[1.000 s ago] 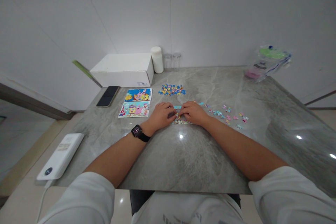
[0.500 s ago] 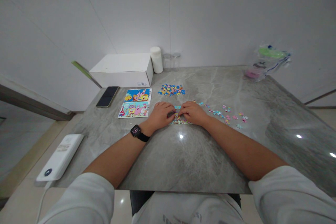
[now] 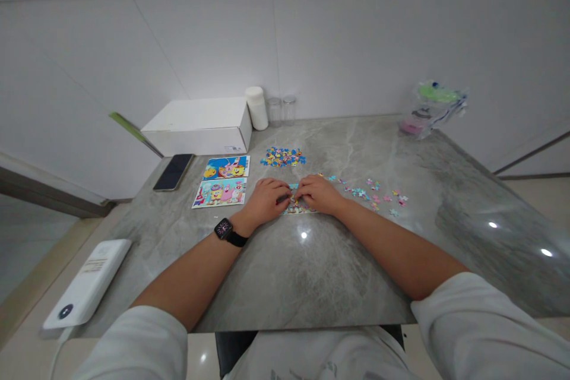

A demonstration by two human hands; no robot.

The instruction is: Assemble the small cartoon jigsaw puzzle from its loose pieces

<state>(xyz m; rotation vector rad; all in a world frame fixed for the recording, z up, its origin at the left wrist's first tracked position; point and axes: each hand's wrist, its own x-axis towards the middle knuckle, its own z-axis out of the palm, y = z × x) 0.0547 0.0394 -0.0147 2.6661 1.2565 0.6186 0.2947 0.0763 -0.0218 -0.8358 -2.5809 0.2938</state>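
Observation:
A partly covered jigsaw puzzle (image 3: 299,209) lies flat on the grey table in front of me. Over its left side my left hand (image 3: 268,199) rests with curled fingers, a black watch on that wrist. From the right, my right hand (image 3: 318,193) reaches onto the same puzzle, thumb and fingers drawn together. The fingertips of both hands nearly meet on it; any piece between them is too small to make out. Loose pastel jigsaw pieces (image 3: 358,192) are scattered right of my right hand. Beyond the hands lies a heap of blue and yellow jigsaw pieces (image 3: 282,157).
Two cartoon picture cards (image 3: 219,193) lie left of the puzzle, near a phone (image 3: 174,172). A white box (image 3: 198,124), a white bottle (image 3: 257,108) and two clear glass jars (image 3: 282,111) stand behind. A power bank (image 3: 89,282) sits front left, a plastic bag (image 3: 431,108) back right.
The whole view has shifted slightly, so things appear a little further left and lower. Both hands keep their places on the puzzle, with hardly any finger movement.

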